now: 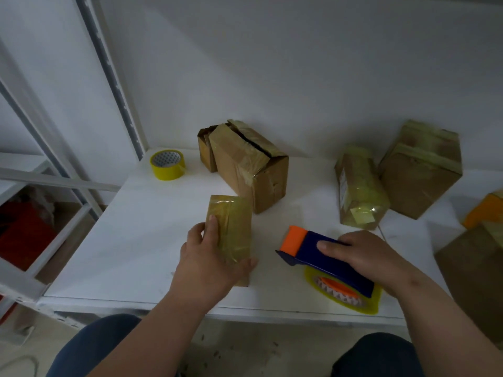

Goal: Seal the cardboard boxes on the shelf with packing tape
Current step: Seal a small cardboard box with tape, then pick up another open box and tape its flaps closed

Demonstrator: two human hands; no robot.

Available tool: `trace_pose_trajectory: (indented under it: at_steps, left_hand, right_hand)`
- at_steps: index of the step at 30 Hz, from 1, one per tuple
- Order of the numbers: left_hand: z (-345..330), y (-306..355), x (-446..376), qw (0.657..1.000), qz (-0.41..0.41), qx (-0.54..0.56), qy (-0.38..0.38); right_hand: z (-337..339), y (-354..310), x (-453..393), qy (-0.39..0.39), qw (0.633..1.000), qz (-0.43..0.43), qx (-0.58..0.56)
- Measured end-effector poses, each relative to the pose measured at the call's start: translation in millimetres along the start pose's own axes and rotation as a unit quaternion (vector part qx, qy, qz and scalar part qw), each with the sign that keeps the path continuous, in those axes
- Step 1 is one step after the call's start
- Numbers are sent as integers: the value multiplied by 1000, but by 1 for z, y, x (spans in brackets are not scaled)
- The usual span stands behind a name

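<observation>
A small flat cardboard box [234, 221] wrapped in clear tape lies on the white shelf [136, 240] near its front edge. My left hand [209, 262] holds it from the near end, thumb on its left side and fingers along its right. My right hand [364, 257] grips a blue and orange tape dispenser [313, 248] loaded with a yellow roll, resting on the shelf to the right of the box. A larger cardboard box [250, 164] with a dark gap between its top flaps stands behind.
A loose yellow tape roll [168, 164] sits at the back left by the shelf upright [119, 99]. Two taped boxes [359, 186] [419, 170] stand at the back right, with more cardboard and an orange item [484, 210] at the right edge. My knees show below the shelf.
</observation>
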State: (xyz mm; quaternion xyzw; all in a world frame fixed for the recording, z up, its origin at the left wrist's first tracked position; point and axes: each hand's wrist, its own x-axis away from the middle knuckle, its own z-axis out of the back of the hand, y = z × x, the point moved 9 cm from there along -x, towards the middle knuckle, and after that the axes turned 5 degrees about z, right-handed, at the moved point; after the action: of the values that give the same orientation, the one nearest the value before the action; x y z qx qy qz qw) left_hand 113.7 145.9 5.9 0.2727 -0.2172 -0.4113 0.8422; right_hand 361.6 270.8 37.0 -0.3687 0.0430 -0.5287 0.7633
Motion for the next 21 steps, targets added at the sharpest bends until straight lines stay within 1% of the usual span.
trace_pose_trajectory:
  at_steps: [3,6,8,10,13,16,21]
  left_hand:
    - [-16,18,12,999,-37,-2,-19]
    - [-31,36,18,999,-43,12,-24]
    - [-41,49,19,998,-58,14,-20]
    - [-52,65,19,996,-86,-4,-32]
    - [-74,86,14,991,-106,-42,-72]
    - [-87,107,-2,990,-107,-55,-67]
    - [-105,142,-37,989,-121,-75,-50]
  right_hand:
    - [12,20,16,85,993,-1,-83]
    - [29,34,28,190,970,12,-150]
    - [40,39,35,246,952,29,-180]
    - [49,45,38,285,936,40,-205]
    - [61,53,35,317,918,47,-234]
    - [74,55,26,342,911,57,-221]
    - [100,57,5,401,904,64,-130]
